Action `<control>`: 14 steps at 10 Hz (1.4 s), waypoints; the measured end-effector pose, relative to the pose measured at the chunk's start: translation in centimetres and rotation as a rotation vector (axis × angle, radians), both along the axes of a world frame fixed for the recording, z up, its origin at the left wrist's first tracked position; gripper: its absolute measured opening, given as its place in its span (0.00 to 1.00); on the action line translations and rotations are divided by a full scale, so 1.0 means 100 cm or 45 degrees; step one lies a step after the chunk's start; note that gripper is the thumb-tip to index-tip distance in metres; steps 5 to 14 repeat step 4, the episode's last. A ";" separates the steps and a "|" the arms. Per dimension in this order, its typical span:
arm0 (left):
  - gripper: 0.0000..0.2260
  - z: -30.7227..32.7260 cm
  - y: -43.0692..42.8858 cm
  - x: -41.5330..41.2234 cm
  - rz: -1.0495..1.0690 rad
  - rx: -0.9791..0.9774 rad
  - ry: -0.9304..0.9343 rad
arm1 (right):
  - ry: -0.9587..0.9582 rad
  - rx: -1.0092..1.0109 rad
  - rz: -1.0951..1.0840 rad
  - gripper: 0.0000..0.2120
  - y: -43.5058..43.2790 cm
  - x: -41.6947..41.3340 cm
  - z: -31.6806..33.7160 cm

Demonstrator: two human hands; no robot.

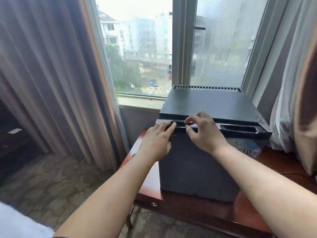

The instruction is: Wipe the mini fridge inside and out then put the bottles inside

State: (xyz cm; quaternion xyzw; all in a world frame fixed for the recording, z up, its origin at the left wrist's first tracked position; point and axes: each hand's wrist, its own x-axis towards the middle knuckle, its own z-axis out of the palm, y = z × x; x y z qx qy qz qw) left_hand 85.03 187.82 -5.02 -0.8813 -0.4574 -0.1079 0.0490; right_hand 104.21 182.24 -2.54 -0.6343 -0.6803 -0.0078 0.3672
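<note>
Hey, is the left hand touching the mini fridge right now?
Touching. The head view shows the left hand with straight fingers lying on the top front edge of the mini fridge.

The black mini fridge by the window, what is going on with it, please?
A person has both hands at the mini fridge, which stands on a reddish wooden table. The left hand lies with straight fingers on the top edge of the door, and the right hand pinches that edge between thumb and forefinger. The door looks closed. No cloth or bottles are in view.
</note>
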 end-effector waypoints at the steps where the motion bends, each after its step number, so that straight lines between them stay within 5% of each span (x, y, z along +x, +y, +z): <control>1: 0.38 -0.001 0.013 0.007 0.001 -0.108 0.020 | -0.008 -0.119 -0.006 0.12 0.007 0.007 0.002; 3: 0.32 0.010 -0.001 0.025 0.098 -0.256 -0.309 | 0.131 -0.095 0.109 0.12 -0.005 0.006 0.009; 4: 0.22 0.034 -0.023 0.027 0.293 -0.383 -1.036 | 0.523 -0.125 0.193 0.16 -0.015 0.004 0.042; 14: 0.22 0.034 -0.023 0.027 0.293 -0.383 -1.036 | 0.523 -0.125 0.193 0.16 -0.015 0.004 0.042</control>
